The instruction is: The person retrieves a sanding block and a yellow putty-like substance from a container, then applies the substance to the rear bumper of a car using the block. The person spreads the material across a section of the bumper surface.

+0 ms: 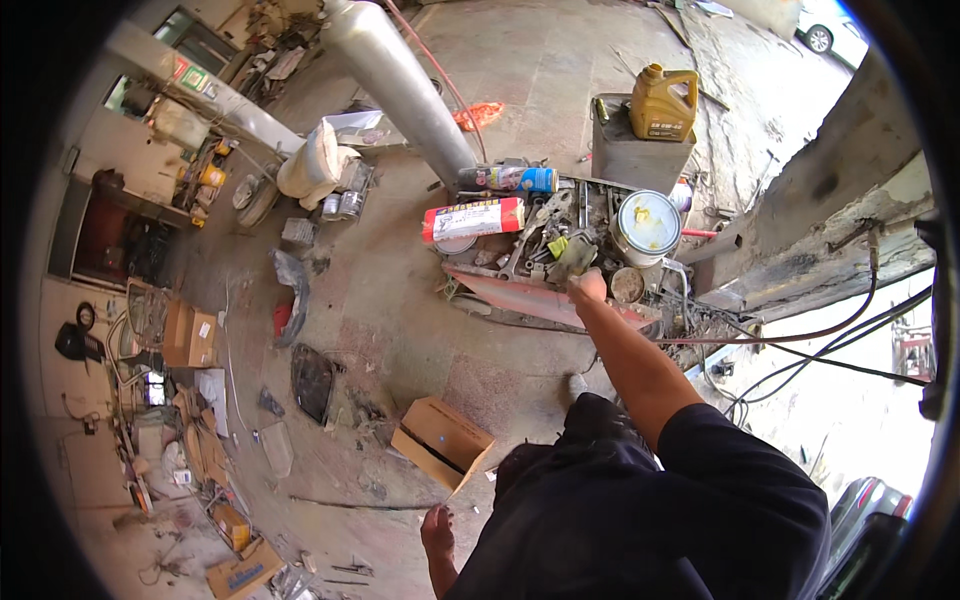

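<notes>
The grey-green, rag-like thing (575, 256) lies among the clutter on the workbench (507, 290), a little above and right of the middle of the frame; the right hand (588, 287) is at its lower edge, and so I judge that the step in hand is reaching to it, or handling it, among the tools; whether the fingers pinch it, only touch it or stay just above, I cannot tell, because the back of the hand hides the tips; the next move, in my judgement, calls for a sure hold with the fingertips, and for care not to push the small round tin (627, 286), which stands just beside the hand on its right; the right arm comes from the lower right of the frame, stretched almost straight up and to the left, with the wrist low over the near edge of the bench; around this place, the pale-lidded can (648, 224) stands to the upper right, a metal spanner (519, 250) lies to the left, and the red-and-white package (473, 220) is farther left; the left hand (437, 532) hangs near the bottom of the frame, well apart from the bench, below the cardboard box (440, 440); I see nothing held in it, but how its fingers are set I cannot tell.
</notes>
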A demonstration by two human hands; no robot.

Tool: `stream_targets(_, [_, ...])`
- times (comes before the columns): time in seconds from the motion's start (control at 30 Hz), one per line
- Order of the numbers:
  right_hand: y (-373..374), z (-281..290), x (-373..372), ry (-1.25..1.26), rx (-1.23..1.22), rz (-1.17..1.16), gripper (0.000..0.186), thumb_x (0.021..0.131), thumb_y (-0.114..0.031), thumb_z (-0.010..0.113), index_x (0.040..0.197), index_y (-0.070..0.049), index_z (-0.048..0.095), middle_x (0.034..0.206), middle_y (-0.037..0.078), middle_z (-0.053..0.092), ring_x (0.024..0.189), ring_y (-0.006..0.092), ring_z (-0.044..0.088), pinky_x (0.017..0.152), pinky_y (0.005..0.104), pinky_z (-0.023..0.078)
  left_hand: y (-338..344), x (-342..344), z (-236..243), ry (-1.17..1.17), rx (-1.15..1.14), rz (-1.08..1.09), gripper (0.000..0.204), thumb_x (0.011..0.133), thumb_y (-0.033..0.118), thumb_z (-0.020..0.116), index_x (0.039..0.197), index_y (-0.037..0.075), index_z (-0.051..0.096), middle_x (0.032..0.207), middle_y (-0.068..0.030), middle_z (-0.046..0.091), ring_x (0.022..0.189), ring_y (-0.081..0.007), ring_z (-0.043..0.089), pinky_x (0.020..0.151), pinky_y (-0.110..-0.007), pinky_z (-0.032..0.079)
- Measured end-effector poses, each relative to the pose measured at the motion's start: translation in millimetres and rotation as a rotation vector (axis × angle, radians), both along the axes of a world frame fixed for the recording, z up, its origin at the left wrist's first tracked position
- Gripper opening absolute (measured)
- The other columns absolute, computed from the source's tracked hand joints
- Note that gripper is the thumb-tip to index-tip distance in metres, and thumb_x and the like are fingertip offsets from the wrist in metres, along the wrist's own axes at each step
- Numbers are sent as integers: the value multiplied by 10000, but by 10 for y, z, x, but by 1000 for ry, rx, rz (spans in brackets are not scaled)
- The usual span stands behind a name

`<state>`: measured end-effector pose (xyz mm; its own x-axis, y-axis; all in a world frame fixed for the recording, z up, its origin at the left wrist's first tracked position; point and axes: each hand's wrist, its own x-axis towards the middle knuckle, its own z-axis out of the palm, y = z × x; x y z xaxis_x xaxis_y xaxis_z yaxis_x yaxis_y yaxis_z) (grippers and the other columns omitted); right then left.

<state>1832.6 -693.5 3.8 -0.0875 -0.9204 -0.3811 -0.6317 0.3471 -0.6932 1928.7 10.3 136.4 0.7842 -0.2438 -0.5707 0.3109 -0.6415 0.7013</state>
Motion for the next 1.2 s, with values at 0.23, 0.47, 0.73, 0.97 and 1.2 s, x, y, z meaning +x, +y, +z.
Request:
stream_targets(0.23, [249,977,-189,-565,103,128,236,1037,-190,803,1127,22,752,847,47,717,730,132,634,664,335,514,-2332,1142,833,-244,-25,-486,455,1160,322,625,1394,-58,711,1288,-220,795,1232,-265,754,1063,-413,565])
stream_targets(0.47, [1260,2247,-673,-517,-47,185,161,1076,-126,791,1177,-5,757,916,5,727,768,77,639,668,283,530,-5290,989,1485,-173,-467,-1060,808,1065,341,808,1644,-89,442,1515,-305,658,1316,-350,723,1042,-433,639])
stream_targets(0.73, [2619,3007,-936,-238,-340,-146,157,1025,-109,831,1140,-4,809,979,93,725,888,171,695,777,351,562,-5549,-108,1570,147,-484,-1617,1150,997,461,876,1728,-100,188,1433,-232,664,1252,-269,698,1056,-390,582])
stream_targets(0.97, [3550,3021,-1238,-738,-284,-470,236,1077,-189,810,1240,-18,821,1132,41,704,1039,134,691,907,319,566,-5206,-622,1535,784,-462,-1747,1224,994,417,906,1759,-108,109,1553,-221,621,1282,-226,675,1100,-378,565])
stream_targets(1.2, [4271,3103,-1537,-854,-476,-538,362,1064,-134,804,1396,-13,724,1447,78,702,1281,160,666,1068,349,561,-4713,-1259,1924,975,-523,-1947,1171,1051,383,836,1775,-82,43,1704,-285,473,1492,-352,603,1220,-454,524])
